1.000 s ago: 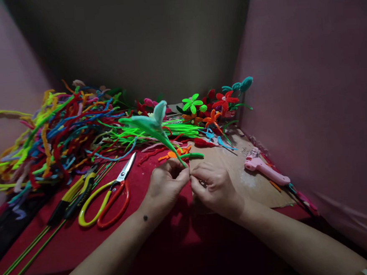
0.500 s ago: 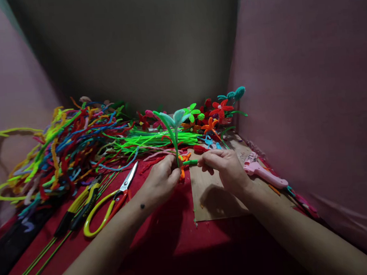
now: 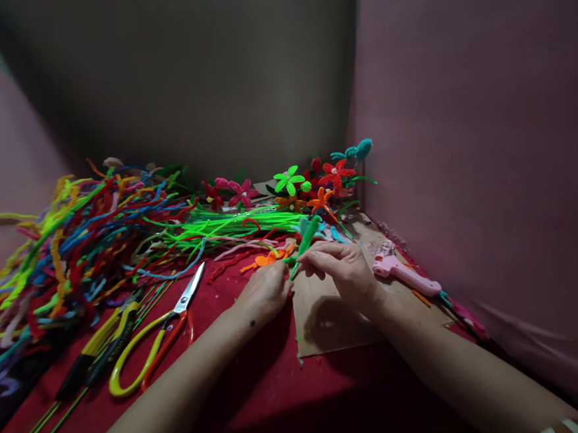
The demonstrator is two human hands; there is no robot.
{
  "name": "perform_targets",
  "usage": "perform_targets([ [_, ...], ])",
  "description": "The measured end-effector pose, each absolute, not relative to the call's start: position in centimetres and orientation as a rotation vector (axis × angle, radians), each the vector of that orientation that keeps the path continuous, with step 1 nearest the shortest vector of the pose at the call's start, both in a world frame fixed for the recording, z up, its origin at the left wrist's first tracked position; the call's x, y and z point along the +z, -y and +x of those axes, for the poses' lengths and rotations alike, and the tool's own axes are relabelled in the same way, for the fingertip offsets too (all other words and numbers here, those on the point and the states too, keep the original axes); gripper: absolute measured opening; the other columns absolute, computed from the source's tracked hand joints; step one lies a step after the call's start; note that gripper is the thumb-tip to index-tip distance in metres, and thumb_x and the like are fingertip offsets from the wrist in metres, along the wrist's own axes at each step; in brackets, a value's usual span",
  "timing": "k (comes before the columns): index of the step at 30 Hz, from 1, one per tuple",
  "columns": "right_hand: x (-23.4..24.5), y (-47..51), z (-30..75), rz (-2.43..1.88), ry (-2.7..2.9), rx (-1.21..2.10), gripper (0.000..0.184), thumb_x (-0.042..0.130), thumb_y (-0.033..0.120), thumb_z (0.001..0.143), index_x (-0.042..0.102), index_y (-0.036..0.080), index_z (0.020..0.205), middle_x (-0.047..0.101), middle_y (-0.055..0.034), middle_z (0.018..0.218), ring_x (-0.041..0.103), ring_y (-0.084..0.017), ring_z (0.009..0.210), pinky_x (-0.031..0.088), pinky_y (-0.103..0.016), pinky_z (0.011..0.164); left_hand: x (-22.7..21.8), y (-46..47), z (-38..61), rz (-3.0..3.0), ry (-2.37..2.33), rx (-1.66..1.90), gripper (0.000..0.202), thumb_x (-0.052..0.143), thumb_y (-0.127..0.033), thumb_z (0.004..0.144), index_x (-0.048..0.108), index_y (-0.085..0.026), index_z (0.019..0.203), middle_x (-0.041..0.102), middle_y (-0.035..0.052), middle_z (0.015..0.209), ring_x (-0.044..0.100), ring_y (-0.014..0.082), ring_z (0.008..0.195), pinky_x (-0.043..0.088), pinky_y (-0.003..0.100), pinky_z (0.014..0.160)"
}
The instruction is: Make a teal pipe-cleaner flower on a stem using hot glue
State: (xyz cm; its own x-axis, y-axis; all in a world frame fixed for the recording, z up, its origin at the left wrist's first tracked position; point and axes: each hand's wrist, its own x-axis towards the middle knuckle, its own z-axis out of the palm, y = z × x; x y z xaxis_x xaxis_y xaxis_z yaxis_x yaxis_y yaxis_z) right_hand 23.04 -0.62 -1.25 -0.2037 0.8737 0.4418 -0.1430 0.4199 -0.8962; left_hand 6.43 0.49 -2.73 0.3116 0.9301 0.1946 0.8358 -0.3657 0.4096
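Pinkish walls stand at both sides of a dark grey backdrop. The light is dim above the red desk.

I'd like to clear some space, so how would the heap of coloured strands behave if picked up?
The heap of coloured strands would probably lift as a tangle, since its pieces cross over one another. It is likely light, being thin and fuzzy. Its many bends suggest it would flex easily.
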Motion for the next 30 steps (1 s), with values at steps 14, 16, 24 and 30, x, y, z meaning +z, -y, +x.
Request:
perform_targets([
  [14,-1.2,1.7,22.1,-0.795,1.786,0.832,0.022,0.05,0.021,0.082,0.065,0.016,0.067,0.061,-0.0014,0.067,0.054,-0.013,0.064,0.042,-0.027,0.062,1.3,2.4,6.9,1.634,-1.076,1.157,0.01,0.061,-0.024,0.075,0.064,-0.015,0.074,0.051,-0.0021,0.061,0.04,0.0075,0.049,0.032,0.022,0.046],
  [16,-1.3,1.8,22.0,-0.765,1.816,0.839,0.023,0.048,0.022,0.083,0.064,0.016,0.069,0.061,-0.0018,0.07,0.054,-0.013,0.066,0.042,-0.027,0.063,0.9,2.3,6.7,1.814,-1.059,1.225,0.009,0.058,-0.019,0.078,0.061,-0.015,0.07,0.054,0.0001,0.067,0.046,0.01,0.058,0.039,0.024,0.054],
  [24,-1.7,1.7,21.7,-0.749,1.629,0.97,0.034,0.042,0.034,0.088,0.064,0.015,0.071,0.055,-0.0005,0.062,0.049,-0.01,0.058,0.04,-0.025,0.057,-0.6,2.7,6.9,2.53,-1.197,1.385,0.012,0.043,-0.012,0.085,0.049,-0.018,0.077,0.051,0.0032,0.076,0.05,0.0141,0.072,0.044,0.027,0.064],
  [30,-1.7,1.6,21.8,-0.681,1.459,1.18,0.033,0.043,0.035,0.088,0.068,0.014,0.081,0.056,-0.0011,0.065,0.048,-0.01,0.057,0.039,-0.024,0.055,-1.4,2.9,7.1,2.816,-1.217,1.404,0.009,0.042,-0.014,0.087,0.049,-0.017,0.084,0.054,0.0047,0.081,0.054,0.0129,0.069,0.043,0.021,0.052],
])
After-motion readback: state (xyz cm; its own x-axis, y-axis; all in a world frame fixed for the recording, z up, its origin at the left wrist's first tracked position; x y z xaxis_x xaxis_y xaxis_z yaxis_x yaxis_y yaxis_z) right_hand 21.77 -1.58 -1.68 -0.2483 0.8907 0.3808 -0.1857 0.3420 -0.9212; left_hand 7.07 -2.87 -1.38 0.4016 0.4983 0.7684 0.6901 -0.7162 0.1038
